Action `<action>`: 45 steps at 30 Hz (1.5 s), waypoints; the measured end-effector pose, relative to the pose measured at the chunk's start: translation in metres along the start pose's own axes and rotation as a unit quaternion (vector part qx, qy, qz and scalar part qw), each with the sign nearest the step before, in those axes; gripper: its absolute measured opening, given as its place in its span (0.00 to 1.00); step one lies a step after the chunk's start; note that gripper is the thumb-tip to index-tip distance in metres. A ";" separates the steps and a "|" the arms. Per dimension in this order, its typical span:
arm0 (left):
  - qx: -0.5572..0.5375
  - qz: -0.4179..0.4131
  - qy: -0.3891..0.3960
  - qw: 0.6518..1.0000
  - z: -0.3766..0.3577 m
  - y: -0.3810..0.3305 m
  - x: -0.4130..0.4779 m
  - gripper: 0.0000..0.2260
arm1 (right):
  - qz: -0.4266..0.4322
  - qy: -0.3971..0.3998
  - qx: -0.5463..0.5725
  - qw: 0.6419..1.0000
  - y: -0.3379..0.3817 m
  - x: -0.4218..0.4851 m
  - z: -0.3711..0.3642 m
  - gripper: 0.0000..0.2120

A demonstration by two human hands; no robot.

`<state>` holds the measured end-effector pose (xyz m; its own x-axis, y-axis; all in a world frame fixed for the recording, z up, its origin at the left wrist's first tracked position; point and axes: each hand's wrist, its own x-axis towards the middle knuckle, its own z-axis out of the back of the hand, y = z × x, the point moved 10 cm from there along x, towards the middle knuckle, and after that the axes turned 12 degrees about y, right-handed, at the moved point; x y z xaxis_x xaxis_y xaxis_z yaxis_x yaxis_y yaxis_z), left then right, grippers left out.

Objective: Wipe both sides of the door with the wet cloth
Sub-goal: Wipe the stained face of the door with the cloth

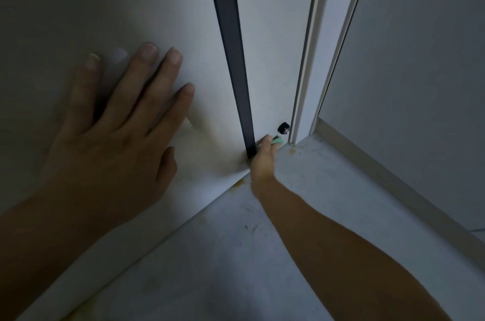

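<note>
Cloth (277, 140) shows as a small green wad at the foot of the door's dark edge (231, 45), just to the right of it and touching the pale surface there. Our right hand (263, 160) has its fingers curled round it; most of the cloth is hidden under them, so we cannot tell how it is folded. Just right of the wad, and a little farther from the dark edge, a black door stop (283, 127) sticks out beside the white frame (309, 58). To the left of the dark edge spreads the broad white face of the door (183, 5), and our left hand (110, 134) lies flat on it, fingers straight and slightly spread, holding nothing. We judge that this palm steadies the panel while the other hand works low down. The cloth looks soft and limp, and being wet it should cling and drag a little, so we would keep it bunched in the palm, not pinched by a corner. The door is stiff but swings freely, so pressing flat on its face well away from the dark edge seems the safest hold, with fingers clear of the hinge side. Yellowish marks dot the grey floor (262, 255) below the dark edge.
</note>
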<state>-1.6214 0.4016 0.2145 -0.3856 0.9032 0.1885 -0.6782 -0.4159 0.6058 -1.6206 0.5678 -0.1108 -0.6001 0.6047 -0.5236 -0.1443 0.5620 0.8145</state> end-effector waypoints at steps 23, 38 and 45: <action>0.028 0.010 -0.013 0.999 0.003 0.001 -0.002 0.31 | 0.175 0.017 0.022 0.984 0.099 -0.024 -0.020 0.37; -0.044 0.072 -0.081 0.993 0.061 0.067 -0.054 0.31 | 0.567 -0.032 -0.266 0.779 0.261 -0.206 -0.123 0.34; -0.026 0.160 -0.103 0.981 0.093 0.121 -0.090 0.32 | 0.673 0.040 -0.548 0.496 0.185 -0.234 -0.158 0.32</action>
<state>-1.6111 0.2800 0.3426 -0.4530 0.7260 0.5174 -0.5767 -0.6812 0.4509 -1.6308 0.4414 0.2024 -0.7562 -0.0329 0.6535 0.1148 -0.9899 0.0829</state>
